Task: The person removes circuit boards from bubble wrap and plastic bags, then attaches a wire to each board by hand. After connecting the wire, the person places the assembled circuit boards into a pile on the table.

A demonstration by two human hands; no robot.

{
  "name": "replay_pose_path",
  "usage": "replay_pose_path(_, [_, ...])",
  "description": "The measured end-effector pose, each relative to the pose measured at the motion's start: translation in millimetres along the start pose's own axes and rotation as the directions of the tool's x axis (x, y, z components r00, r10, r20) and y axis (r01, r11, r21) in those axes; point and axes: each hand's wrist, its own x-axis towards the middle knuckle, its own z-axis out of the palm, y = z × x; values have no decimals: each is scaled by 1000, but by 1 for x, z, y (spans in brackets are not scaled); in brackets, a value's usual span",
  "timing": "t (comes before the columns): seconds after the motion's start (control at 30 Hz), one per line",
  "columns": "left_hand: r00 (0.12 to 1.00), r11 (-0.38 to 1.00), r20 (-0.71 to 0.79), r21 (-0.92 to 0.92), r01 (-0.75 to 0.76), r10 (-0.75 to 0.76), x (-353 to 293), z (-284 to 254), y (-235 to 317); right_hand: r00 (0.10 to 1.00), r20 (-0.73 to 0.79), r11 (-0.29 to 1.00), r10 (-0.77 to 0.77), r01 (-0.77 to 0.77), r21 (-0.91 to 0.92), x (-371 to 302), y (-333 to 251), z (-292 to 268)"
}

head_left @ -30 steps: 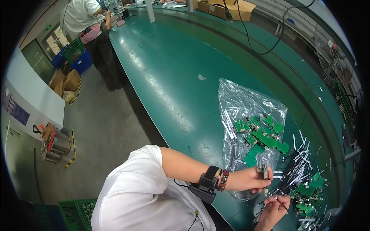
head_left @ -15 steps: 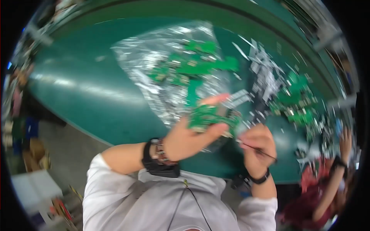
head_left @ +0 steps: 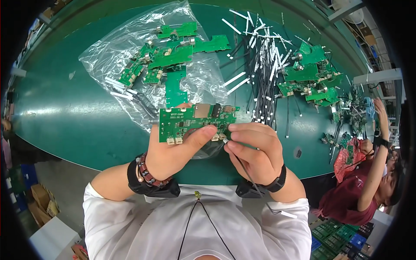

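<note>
My left hand (head_left: 175, 149) holds a green circuit board (head_left: 195, 121) flat in front of my chest, thumb across its lower edge. My right hand (head_left: 255, 149) pinches the white plug end of a thin black cable (head_left: 247, 171) at a small white connector on the board's lower right edge; the cable trails down past my wrist. Both wrists carry black bands, the left also a bead bracelet.
On the green table (head_left: 65, 108) lies a clear plastic bag (head_left: 121, 47) with several green boards (head_left: 173, 56) on it. A heap of black cables with white ends (head_left: 264, 65) lies to the right, more boards (head_left: 307, 73) beyond. A person in red (head_left: 359, 182) works at right.
The view swung from the long table and room down to my hands. The board has come up level before me, and my right hand has brought the cable plug to its edge.
</note>
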Motion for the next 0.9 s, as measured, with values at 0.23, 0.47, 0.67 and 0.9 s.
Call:
replay_pose_path(0.23, [937, 885, 166, 312, -347, 308, 12, -7, -4, 999, 13, 999, -41, 41, -17, -1, 2, -1])
replay_pose_path(0.47, [930, 877, 211, 324, -356, 300, 10, -8, -1, 990, 42, 965, -137, 143, -221, -1, -3, -1])
replay_pose_path(0.67, [986, 947, 92, 282, -156, 136, 3, -4, 2, 974, 117, 896, -195, 226, -382, 4, -7, -4])
replay_pose_path(0.9, [950, 927, 132, 217, -306, 282, -2, -6, -10, 982, 164, 987, -95, 114, -111, 3, 6, -3])
